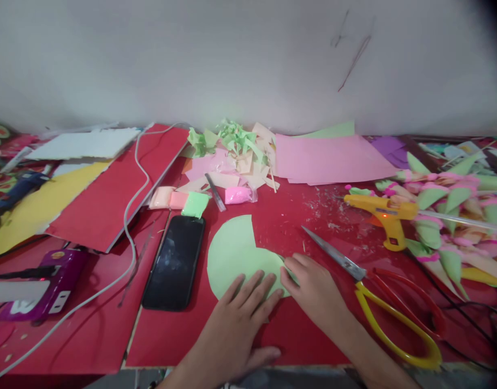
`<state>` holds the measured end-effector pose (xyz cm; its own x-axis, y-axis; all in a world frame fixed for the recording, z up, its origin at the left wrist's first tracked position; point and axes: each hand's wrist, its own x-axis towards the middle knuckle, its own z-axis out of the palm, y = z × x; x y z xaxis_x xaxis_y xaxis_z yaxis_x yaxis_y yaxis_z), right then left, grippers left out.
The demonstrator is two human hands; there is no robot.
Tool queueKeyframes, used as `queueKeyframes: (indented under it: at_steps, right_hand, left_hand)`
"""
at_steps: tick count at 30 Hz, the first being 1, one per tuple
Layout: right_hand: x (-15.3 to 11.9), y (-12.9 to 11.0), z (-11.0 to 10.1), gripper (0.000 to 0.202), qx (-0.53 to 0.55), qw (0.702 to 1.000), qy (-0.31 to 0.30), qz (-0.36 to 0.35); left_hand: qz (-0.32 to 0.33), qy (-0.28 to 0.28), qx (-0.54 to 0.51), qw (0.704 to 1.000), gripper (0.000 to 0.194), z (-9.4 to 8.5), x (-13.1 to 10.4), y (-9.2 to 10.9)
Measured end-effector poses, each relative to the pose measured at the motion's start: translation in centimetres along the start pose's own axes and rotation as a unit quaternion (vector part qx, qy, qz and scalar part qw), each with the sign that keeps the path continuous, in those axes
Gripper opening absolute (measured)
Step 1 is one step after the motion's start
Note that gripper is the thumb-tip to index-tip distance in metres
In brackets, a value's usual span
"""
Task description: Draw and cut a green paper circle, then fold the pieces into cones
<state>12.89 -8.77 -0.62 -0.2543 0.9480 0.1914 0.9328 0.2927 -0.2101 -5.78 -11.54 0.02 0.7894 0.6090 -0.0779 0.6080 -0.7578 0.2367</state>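
A light green paper circle (232, 259) with a wedge cut out at its upper right lies flat on the red tabletop. My left hand (244, 308) rests on its lower part, fingers spread and pressing it down. At the paper's right edge, my right hand (305, 278) pinches the paper between thumb and fingers, and the edge there curls up a little. Scissors (354, 267) with one red and one yellow handle loop lie just right of my right hand. A black phone (174, 263) lies left of the paper.
A yellow glue gun (388, 213) with a lit light lies at right beside a heap of paper cones (447, 216). Paper scraps (240, 146), pink sheets (325, 156) and a cutter knife (215, 192) lie farther back. A purple power strip (56, 283) and white cable (129, 216) are at left.
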Motion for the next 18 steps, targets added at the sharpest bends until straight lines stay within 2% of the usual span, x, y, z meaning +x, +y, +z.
queueKeyframes:
  at_steps: [18]
  right_hand:
    - [0.09,0.03,0.32,0.031,-0.039,0.999,-0.018,0.014]
  left_hand:
    - [-0.008,-0.04,-0.023,0.999,0.069,-0.18,0.07,0.08]
